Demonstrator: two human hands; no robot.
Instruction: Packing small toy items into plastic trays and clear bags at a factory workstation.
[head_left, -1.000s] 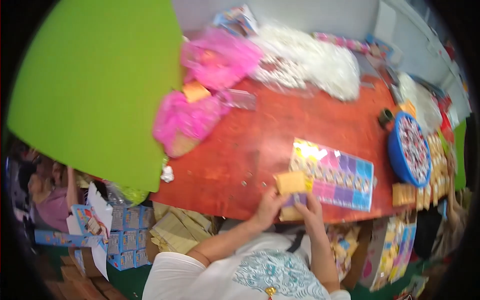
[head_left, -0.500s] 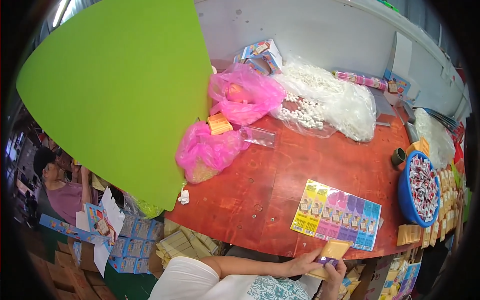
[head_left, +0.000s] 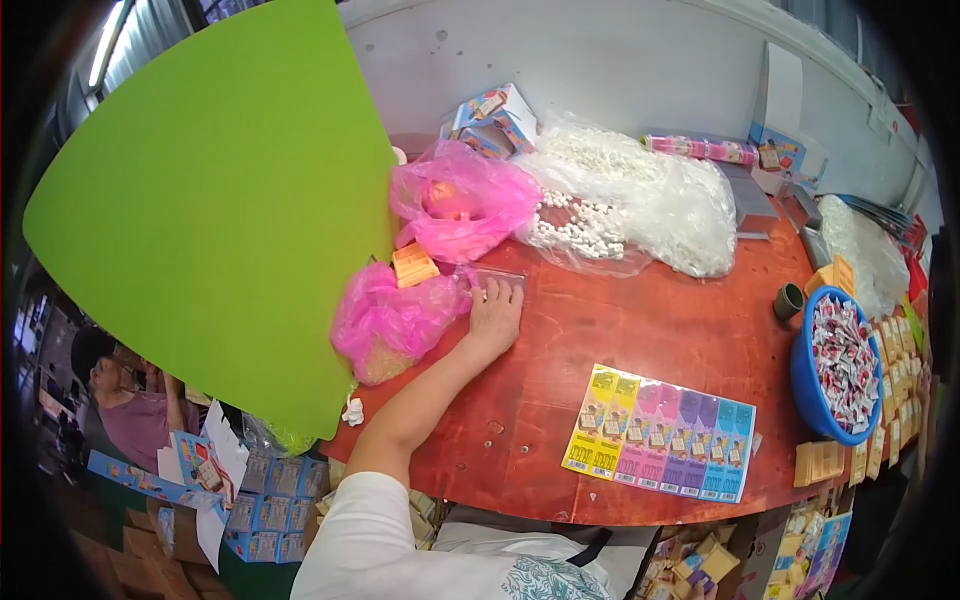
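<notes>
Fingers (head_left: 491,291) of the left hand (head_left: 494,322) bend slightly apart over the clear tray (head_left: 509,273) on the red table (head_left: 590,315), beside 2 pink bags (head_left: 385,318); whether they grip, I cannot tell. The right hand (head_left: 703,592) barely shows below, near yellow cases (head_left: 709,562), its fingers' state unclear.

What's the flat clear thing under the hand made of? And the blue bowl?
The flat clear thing is probably stiff, glossy plastic: see-through, with straight edges. The blue bowl looks like smooth, hard plastic: even colour and a firm, round rim, though painted metal is possible.
</notes>
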